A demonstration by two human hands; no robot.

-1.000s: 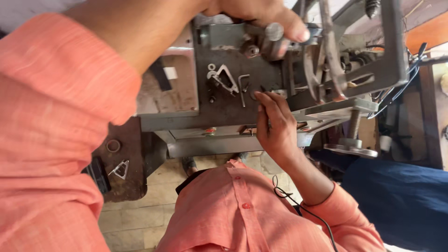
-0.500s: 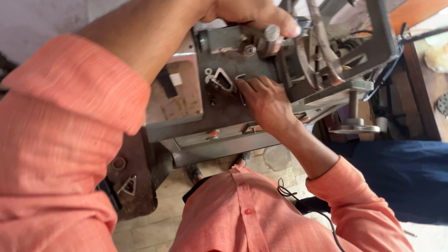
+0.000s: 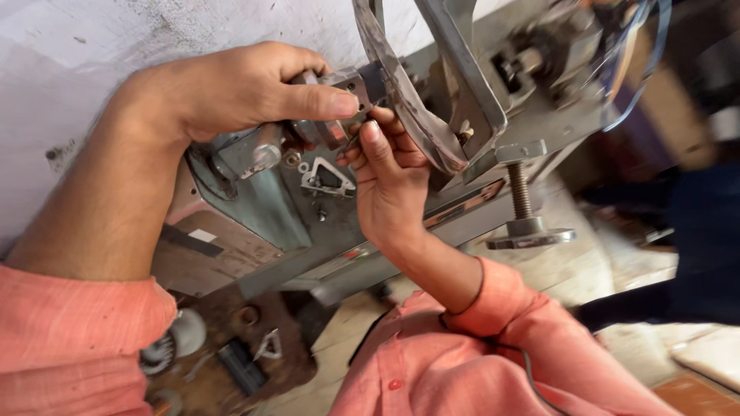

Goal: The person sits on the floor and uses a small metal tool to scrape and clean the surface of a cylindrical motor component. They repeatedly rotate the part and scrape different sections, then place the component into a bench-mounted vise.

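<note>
Left hand (image 3: 231, 92) wrapping, grip curled tight, around a small metal block (image 3: 339, 104) at the top of the grey machine (image 3: 254, 208), thumb pressing along its front. Right hand (image 3: 389, 185) reaching up from below, fingertips (image 3: 371, 129) pinching together against the underside of that same block, just beside a curved metal bar (image 3: 408, 108). Lying lower on the machine's flat face, a small pale rectangular label (image 3: 202, 236). Standing off to the right, a threaded screw foot (image 3: 528, 223).
</note>
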